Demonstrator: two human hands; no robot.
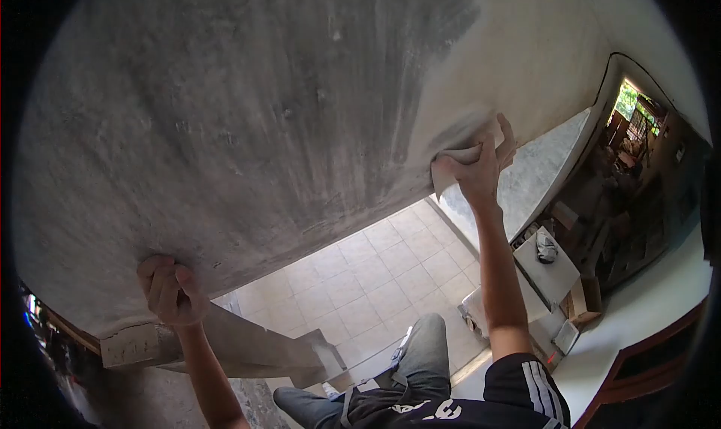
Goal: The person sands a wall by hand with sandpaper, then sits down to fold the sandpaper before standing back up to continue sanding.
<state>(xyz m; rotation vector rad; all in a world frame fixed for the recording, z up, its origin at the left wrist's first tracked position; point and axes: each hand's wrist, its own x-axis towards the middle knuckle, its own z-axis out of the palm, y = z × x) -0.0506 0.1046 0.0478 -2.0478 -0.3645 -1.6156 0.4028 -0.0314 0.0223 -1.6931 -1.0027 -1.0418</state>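
Note:
A large grey wall surface (248,121) fills the upper view, with a paler area (518,61) at its right. My right hand (484,159) is raised against that surface near its lower edge, fingers and thumb closed around a curled, light-coloured sheet (444,175). Lower left, my left hand (171,290) touches the grey surface with its fingers curled in; what it holds, if anything, is hidden.
Below lies a tiled floor (360,264), with a pillar-like beam (255,346) at lower left. A board (542,267) with a crumpled item (546,246) and a cardboard box (584,300) are at right. A dark cable (605,72) runs along the upper right.

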